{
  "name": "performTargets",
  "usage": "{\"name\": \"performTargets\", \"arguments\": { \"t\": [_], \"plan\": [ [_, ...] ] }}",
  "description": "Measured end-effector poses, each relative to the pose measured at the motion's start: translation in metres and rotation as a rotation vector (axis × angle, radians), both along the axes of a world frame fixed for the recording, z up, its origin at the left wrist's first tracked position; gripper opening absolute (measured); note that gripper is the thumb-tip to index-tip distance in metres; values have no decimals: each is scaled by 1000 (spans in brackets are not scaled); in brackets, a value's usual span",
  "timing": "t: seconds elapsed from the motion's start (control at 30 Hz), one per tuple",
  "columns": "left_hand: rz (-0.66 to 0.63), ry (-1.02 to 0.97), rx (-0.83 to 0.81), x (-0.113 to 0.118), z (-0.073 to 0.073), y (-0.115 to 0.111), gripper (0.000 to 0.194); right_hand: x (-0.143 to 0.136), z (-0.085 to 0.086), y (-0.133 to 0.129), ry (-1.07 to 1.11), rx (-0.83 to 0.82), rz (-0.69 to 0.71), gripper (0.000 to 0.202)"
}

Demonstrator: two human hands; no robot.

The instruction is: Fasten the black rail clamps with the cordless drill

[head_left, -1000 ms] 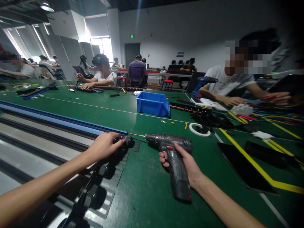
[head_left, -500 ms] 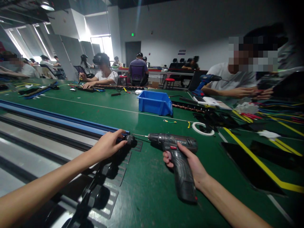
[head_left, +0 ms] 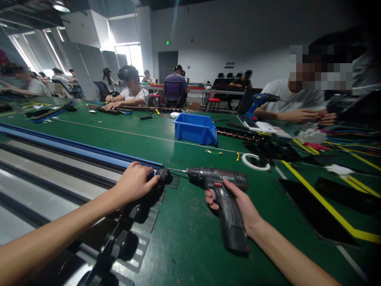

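Observation:
My right hand [head_left: 248, 212] is wrapped around the grip of a black cordless drill [head_left: 228, 214], with a finger at its trigger. From the drill's chuck a long thin bit [head_left: 177, 170] points left, its tip at a black end fitting [head_left: 164, 175]. Closed on that fitting, my left hand [head_left: 135, 180] rests at the corner of a long panel with blue edging [head_left: 89, 149]. Its fingertips are partly hidden behind the fitting. More black knob-like fittings [head_left: 126, 243] and slotted grey plates [head_left: 139, 252] line the panel's near end.
Beyond the drill stands a blue bin [head_left: 193, 131] on the green table [head_left: 175, 246]. To the right lie a white ring [head_left: 255, 162], a dark flat panel [head_left: 315, 210] and coloured wires [head_left: 354, 141]. A co-worker [head_left: 297, 99] sits behind a blue drill [head_left: 257, 105].
My left hand's fingers have curled in more around the end fitting; the index finger was stretched out further before. The drill and my right hand have hardly moved.

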State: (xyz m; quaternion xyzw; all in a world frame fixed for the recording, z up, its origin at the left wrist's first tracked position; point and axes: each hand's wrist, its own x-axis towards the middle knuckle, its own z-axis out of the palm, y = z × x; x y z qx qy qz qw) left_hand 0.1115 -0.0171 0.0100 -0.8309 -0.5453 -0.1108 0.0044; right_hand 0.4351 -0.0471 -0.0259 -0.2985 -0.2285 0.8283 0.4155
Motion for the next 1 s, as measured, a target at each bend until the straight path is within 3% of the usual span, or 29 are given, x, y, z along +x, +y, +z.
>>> {"name": "performTargets", "arguments": {
  "t": [0.27,0.47,1.0],
  "plan": [
    [45,89,83,2,2,-7,45,0,-2,-1,2,1,-3,33],
    [73,91,1,1,-1,-7,45,0,-2,0,-9,4,-4,33],
    [51,115,13,-1,-4,-5,47,-2,0,-1,-26,5,-15,32]
  ]
}}
